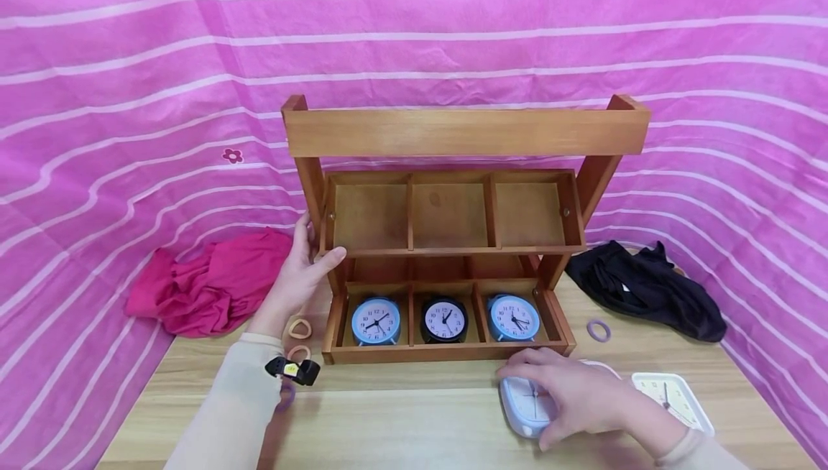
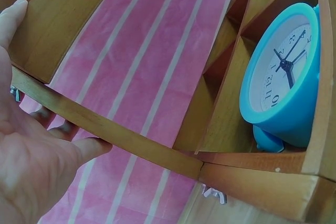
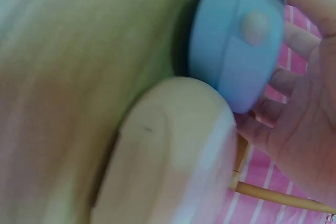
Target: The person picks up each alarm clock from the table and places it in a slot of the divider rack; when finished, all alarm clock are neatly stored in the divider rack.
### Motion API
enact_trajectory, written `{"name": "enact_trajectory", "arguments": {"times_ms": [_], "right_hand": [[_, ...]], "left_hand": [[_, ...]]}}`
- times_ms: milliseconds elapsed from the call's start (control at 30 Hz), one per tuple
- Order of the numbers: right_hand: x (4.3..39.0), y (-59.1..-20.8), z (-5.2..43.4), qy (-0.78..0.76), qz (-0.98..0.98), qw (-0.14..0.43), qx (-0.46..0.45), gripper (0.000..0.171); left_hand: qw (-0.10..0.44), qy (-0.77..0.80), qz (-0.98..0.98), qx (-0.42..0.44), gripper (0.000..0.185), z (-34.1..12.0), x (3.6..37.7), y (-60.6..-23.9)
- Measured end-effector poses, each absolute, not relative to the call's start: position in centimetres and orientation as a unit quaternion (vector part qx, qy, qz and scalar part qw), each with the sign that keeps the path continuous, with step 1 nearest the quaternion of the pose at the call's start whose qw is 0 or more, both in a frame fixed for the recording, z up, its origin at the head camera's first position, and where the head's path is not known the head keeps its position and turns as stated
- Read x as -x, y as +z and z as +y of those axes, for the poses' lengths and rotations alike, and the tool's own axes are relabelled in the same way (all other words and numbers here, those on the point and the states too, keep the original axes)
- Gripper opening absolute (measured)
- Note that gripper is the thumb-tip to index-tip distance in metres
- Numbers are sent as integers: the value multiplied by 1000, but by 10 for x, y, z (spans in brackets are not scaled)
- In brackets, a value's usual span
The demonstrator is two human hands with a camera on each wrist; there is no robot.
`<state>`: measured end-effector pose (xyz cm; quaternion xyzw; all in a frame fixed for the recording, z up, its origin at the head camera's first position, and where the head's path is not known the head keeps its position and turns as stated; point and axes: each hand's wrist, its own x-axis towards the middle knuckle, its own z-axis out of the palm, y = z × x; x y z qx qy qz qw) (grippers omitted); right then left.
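A wooden two-tier shelf (image 1: 466,132) stands on the table. My left hand (image 1: 299,279) holds its left upright, thumb on the upper tray's edge and fingers behind the wood, as the left wrist view shows. In the lower tray's compartments sit a blue round clock (image 1: 376,321), a black round clock (image 1: 444,320) and another blue round clock (image 1: 514,318). My right hand (image 1: 576,391) grips a light blue squarish alarm clock (image 1: 525,405) in front of the shelf's right end. Beside it, a rounded pale clock (image 3: 178,124) is mostly hidden by that hand in the head view.
A white square clock (image 1: 673,399) lies at the right. Black cloth (image 1: 647,294) and a purple ring (image 1: 598,330) lie right of the shelf. Pink cloth (image 1: 213,279) and tan rings (image 1: 300,328) lie left. The upper tray (image 1: 448,211) has three bare compartments. Striped fabric hangs behind.
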<state>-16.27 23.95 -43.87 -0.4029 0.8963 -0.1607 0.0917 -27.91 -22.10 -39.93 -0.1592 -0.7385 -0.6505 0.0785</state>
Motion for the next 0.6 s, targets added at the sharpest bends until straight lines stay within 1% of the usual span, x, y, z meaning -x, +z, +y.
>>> {"name": "enact_trajectory", "arguments": {"times_ms": [100,200,433,600], "right_hand": [[161,-444,239,-150,900,82,400,98],[160,-448,239,-158,903,73,393,100],[159,-448,240,-167,909,65,375,101],[157,-439,235,-162,919,75,353,100]], "left_hand": [[80,-649,-740,159,85,-221,279,-399],[78,-651,-738,158,86,-221,279,-399],[76,-643,-746,156,87,-221,279,-399],[79,-641,-747,157,87,-222,279,-400]]}}
